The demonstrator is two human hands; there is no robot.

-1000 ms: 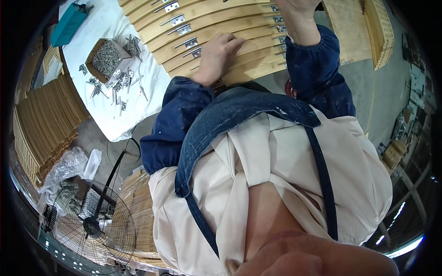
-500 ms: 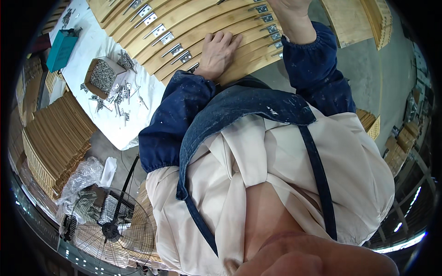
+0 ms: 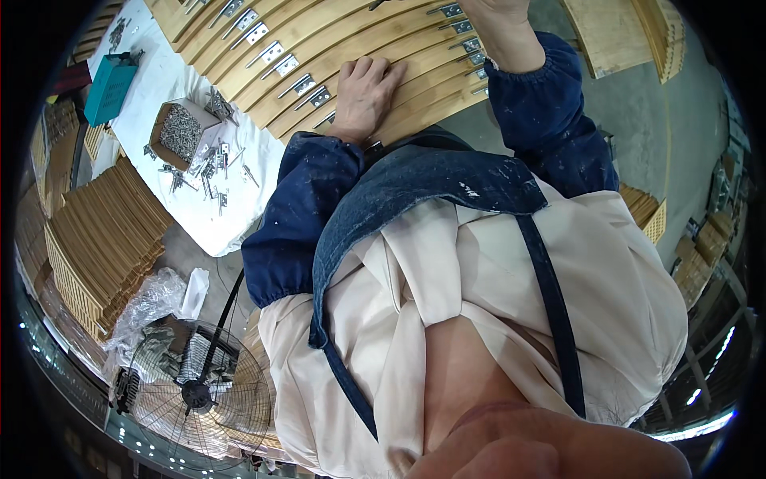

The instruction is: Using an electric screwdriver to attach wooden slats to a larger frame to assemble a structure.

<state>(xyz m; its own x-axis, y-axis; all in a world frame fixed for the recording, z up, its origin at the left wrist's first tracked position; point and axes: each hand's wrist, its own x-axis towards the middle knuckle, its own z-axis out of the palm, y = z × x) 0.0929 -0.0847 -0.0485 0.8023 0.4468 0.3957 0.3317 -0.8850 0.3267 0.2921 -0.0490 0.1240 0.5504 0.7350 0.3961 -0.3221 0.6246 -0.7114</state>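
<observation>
My left hand lies on a row of pale wooden boards, fingers stretched out over their near part. Small silver hinges sit along the boards to the left of this hand, and one of them is close by its fingers. At the top edge my right hand reaches over the boards' right side, near a second line of hinges. Its fingers are cut off by the picture's edge, so what it holds is hidden. The tip of a dark object shows at the top between the hands.
To the left, a white-covered table bears a box of screws, loose hinges and a teal box. Stacked slatted wood and a black fan stand at lower left. More wooden panels are at upper right.
My left hand has slid a little to the left along the boards. My right hand has shifted slightly up and left, further out of the picture.
</observation>
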